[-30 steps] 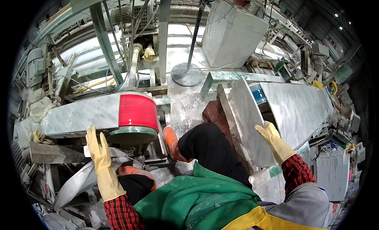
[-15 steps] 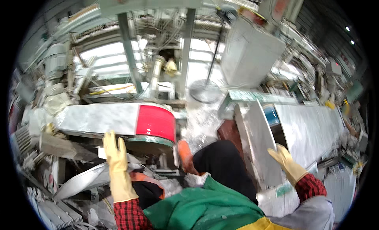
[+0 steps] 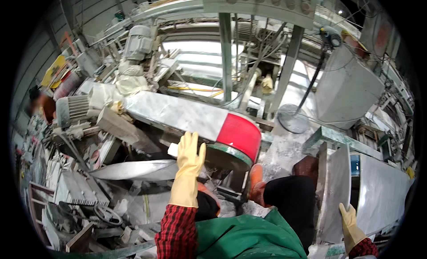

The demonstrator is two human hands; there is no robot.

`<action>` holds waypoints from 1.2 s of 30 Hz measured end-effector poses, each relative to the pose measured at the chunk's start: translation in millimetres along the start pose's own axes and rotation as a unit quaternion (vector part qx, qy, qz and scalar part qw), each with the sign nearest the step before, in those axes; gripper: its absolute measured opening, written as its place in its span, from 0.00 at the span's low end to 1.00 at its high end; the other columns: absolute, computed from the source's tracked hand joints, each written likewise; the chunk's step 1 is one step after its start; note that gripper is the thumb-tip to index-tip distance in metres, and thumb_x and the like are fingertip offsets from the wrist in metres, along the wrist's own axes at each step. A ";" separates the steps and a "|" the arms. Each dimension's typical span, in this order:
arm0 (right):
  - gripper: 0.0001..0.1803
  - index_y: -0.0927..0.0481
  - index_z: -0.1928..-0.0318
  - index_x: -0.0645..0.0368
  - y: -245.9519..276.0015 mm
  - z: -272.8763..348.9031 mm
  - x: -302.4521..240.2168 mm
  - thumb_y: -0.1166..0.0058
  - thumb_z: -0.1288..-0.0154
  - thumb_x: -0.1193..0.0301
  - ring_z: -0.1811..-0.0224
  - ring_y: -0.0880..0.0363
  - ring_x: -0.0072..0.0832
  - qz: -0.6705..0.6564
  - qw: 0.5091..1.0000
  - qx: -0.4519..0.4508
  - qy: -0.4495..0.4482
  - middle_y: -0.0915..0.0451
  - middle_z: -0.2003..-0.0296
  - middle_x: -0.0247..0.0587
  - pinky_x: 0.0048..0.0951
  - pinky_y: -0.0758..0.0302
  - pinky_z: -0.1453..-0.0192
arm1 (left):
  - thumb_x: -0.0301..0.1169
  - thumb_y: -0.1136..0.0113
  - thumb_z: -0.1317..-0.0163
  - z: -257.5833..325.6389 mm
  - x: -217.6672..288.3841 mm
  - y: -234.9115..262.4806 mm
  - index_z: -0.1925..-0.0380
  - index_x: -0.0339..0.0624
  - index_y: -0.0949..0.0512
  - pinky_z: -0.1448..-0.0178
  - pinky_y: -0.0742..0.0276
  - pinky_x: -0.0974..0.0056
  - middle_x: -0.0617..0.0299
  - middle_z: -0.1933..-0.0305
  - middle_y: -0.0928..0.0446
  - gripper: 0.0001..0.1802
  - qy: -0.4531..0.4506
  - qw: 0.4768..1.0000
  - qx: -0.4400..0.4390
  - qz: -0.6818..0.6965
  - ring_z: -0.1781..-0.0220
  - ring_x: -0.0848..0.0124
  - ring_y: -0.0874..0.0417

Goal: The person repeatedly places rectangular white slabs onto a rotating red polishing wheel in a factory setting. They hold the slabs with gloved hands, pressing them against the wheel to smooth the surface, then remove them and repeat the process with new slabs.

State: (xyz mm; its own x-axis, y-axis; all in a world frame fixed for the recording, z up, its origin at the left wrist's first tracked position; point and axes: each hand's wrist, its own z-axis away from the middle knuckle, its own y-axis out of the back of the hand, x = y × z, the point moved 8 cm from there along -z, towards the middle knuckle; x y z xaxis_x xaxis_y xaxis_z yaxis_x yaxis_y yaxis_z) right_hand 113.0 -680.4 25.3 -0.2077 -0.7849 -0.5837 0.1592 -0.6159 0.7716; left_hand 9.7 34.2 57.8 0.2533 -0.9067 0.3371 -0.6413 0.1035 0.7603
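Observation:
My left hand (image 3: 189, 163), in a pale yellow rubber glove, is held up with its fingers stretched. It is in front of the near edge of a long marbled white-grey slab (image 3: 178, 111); whether it touches cannot be told. Beyond the slab's right end shows the rounded red end (image 3: 240, 132) of a conveyor. To the right, my right hand (image 3: 351, 225), gloved alike, has its fingers extended at the edge of a grey panel (image 3: 336, 192). Next to that panel lies another broad grey slab (image 3: 384, 192), with a blue curved piece (image 3: 355, 164) at its far end.
A control box (image 3: 262, 5) with buttons sits on posts above. A standing fan (image 3: 331, 36) on a round base (image 3: 293, 119) is beyond. Motors, a handwheel (image 3: 108, 214) and scrap crowd the left. My orange boot (image 3: 256, 181) is between the conveyors. Another person (image 3: 44, 105) is at far left.
The view has turned left, so the machines appear farther right, and it is sharper. My left hand stays raised before the slab. My right hand is still at the panel's edge, now lower in view.

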 end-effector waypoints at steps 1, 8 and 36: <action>0.29 0.21 0.46 0.72 -1.1 -3.0 2.6 0.39 0.32 0.55 0.49 0.17 0.43 0.002 1.000 -0.006 0.013 0.15 0.53 0.55 0.39 0.23 0.45 | 0.37 0.41 0.36 -0.5 -0.9 -2.3 0.39 0.36 0.30 0.36 0.33 0.48 0.45 0.41 0.31 0.27 -0.008 1.000 -0.010 -0.013 0.41 0.47 0.30; 0.23 0.23 0.41 0.64 -16.7 2.1 -11.8 0.38 0.38 0.76 0.53 0.17 0.35 -0.170 0.983 -0.056 -0.042 0.16 0.55 0.45 0.35 0.21 0.48 | 0.45 0.41 0.33 6.8 -15.7 -18.4 0.28 0.37 0.40 0.23 0.44 0.47 0.40 0.26 0.39 0.39 0.077 0.994 -0.048 -0.062 0.26 0.42 0.40; 0.21 0.21 0.45 0.70 -12.9 -11.6 22.9 0.39 0.40 0.80 0.59 0.16 0.30 -0.160 0.981 -0.066 -0.092 0.14 0.57 0.43 0.34 0.19 0.54 | 0.42 0.43 0.31 5.5 -17.7 -30.6 0.28 0.42 0.37 0.21 0.48 0.47 0.39 0.23 0.45 0.34 0.090 0.988 -0.119 -0.030 0.23 0.39 0.46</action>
State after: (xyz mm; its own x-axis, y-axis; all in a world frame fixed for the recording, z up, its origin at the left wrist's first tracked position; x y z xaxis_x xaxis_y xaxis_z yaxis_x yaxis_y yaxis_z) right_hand 117.3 -691.2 -0.9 -0.4362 -0.5323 -0.7255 0.1782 -0.8414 0.5102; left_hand 20.9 44.8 25.5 0.4245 -0.8291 0.3639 -0.4384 0.1635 0.8838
